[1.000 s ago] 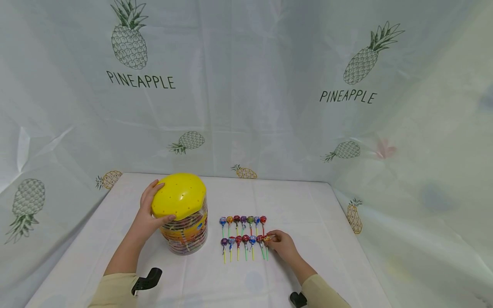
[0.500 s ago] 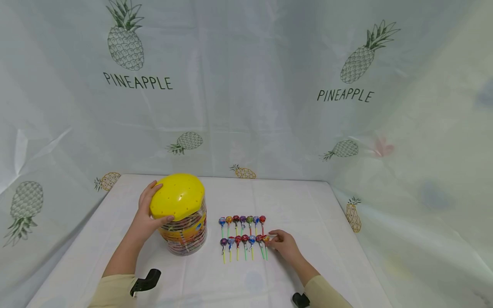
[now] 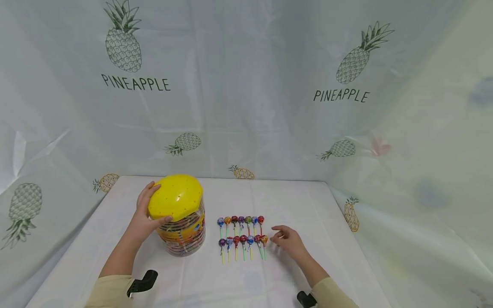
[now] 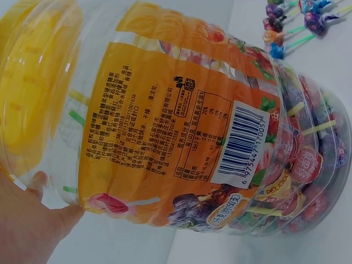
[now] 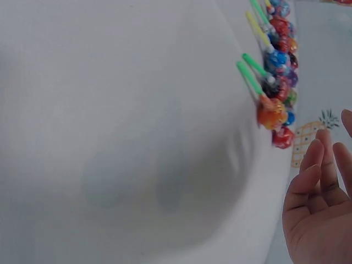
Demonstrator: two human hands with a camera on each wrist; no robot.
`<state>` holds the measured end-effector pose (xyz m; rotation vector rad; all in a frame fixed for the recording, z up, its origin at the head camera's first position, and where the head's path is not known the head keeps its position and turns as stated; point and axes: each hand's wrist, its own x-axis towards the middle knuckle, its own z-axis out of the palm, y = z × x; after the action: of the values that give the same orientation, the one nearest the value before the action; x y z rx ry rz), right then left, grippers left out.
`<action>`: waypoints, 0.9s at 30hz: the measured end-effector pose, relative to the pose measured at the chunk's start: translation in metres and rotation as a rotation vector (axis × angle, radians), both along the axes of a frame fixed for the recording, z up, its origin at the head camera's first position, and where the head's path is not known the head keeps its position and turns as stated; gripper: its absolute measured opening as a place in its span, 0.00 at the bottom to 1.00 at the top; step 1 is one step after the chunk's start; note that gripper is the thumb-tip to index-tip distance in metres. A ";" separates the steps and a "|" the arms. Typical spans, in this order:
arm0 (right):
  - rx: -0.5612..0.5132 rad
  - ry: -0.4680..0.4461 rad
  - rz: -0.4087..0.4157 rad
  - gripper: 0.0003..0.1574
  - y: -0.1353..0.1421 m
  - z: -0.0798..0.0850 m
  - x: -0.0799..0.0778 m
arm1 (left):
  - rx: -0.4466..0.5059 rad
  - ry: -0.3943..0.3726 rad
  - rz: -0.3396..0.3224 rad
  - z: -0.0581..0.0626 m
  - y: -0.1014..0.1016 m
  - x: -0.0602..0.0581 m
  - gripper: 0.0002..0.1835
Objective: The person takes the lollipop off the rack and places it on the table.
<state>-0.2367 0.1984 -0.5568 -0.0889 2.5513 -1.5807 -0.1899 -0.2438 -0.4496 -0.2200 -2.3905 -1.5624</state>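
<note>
A clear plastic jar (image 3: 181,236) with a yellow lid (image 3: 179,196) stands on the left of the table. Round the lid's edge curls my left hand (image 3: 140,222), thumb in front and fingers behind. The left wrist view shows lollipops inside the jar, behind an orange label (image 4: 154,121). To its right lie two rows of lollipops, a back row (image 3: 241,219) and a front row (image 3: 243,239), sticks toward me. My right hand (image 3: 289,243), holding nothing, hovers just right of the orange lollipop (image 3: 264,240) ending the front row. Its fingers look loosely bent in the right wrist view.
A white cloth covers the table (image 3: 215,286), with its far edge against a hanging curtain (image 3: 246,85) printed with pineapples. Black wrist mounts (image 3: 143,281) sit at both sleeves.
My right hand has let go of the orange lollipop at the front row's right end and drawn back to the right. The left hand keeps its grip on the jar.
</note>
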 end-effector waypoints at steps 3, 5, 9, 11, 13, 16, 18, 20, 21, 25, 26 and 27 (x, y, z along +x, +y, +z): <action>0.003 0.010 -0.006 0.24 0.001 0.011 0.001 | 0.006 -0.001 -0.001 0.000 0.000 -0.001 0.53; -0.004 0.017 -0.017 0.24 0.002 0.018 0.002 | 0.006 -0.008 0.002 0.001 0.000 -0.002 0.53; -0.008 0.060 -0.034 0.21 0.005 0.030 0.003 | -0.027 -0.037 0.019 0.003 0.000 -0.002 0.54; 0.001 0.097 -0.026 0.20 0.007 0.036 0.003 | -0.055 -0.048 0.032 0.004 0.000 -0.002 0.56; 0.012 0.131 -0.014 0.20 0.008 0.044 0.003 | -0.081 -0.050 0.044 0.006 -0.001 0.000 0.58; 0.039 0.172 0.011 0.20 0.011 0.055 0.003 | -0.121 -0.042 0.059 0.008 -0.003 0.003 0.60; 0.063 0.197 0.025 0.22 0.013 0.064 0.004 | -0.137 -0.038 0.068 0.010 -0.006 0.005 0.61; 0.089 0.230 0.032 0.23 0.016 0.072 0.005 | -0.148 -0.040 0.078 0.011 -0.010 0.008 0.62; 0.106 0.254 0.035 0.24 0.018 0.075 0.005 | -0.155 -0.043 0.086 0.012 -0.012 0.010 0.62; 0.187 0.365 0.044 0.26 0.027 0.086 0.007 | -0.192 -0.045 0.111 0.012 -0.021 0.016 0.63; 0.212 0.391 0.046 0.27 0.029 0.087 0.007 | -0.211 -0.042 0.118 0.012 -0.023 0.017 0.64; 0.232 0.414 0.048 0.28 0.032 0.089 0.007 | -0.229 -0.037 0.123 0.012 -0.026 0.018 0.64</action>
<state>-0.2295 0.2302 -0.4680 -0.4959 2.9946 -1.3517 -0.1717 -0.2697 -0.4375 -0.0872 -2.5582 -1.2495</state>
